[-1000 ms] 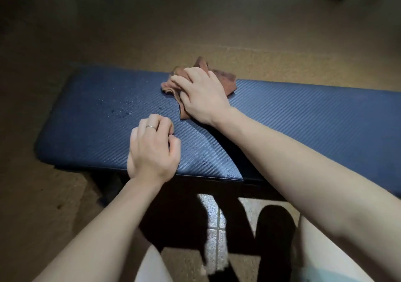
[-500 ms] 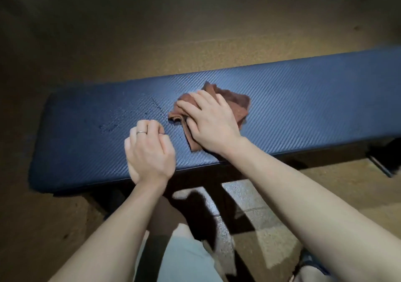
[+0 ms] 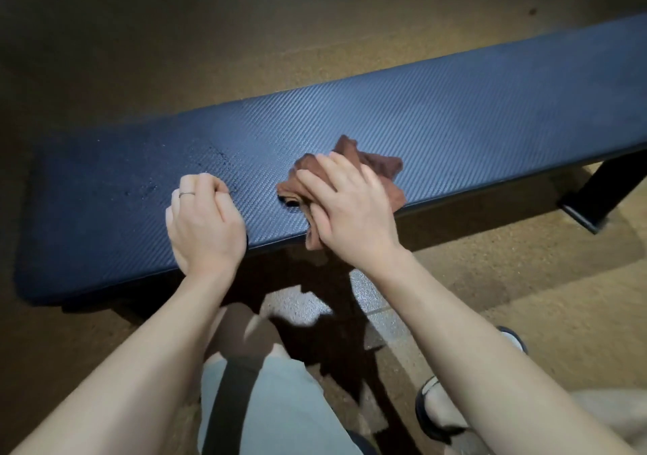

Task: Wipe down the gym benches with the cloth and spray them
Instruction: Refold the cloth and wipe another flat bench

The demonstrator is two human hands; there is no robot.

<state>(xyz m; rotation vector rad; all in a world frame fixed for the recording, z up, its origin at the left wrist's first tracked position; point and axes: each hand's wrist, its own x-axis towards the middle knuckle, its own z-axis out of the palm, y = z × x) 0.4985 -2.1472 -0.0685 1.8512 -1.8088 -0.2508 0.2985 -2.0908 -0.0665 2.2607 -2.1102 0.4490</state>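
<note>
A brown speckled floor (image 3: 245, 41) is seen all around, dim toward the far side and brighter in the middle. A patch of pale grey tile (image 3: 301, 306) is lit near the bottom, crossed by dark shadows (image 3: 325, 342).

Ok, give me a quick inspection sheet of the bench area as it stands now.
Surface: blue textured bench pad, dark wet speckles left of the cloth.
Job's things: brown cloth crumpled at the near edge, one corner hanging over; no spray bottle seen.
Clutter: nothing seen.
Grippers: right hand flat on the cloth; left hand curled, empty, resting on the pad.
Cables: nothing seen.
Surroundings: brown floor, black bench leg at right.
</note>
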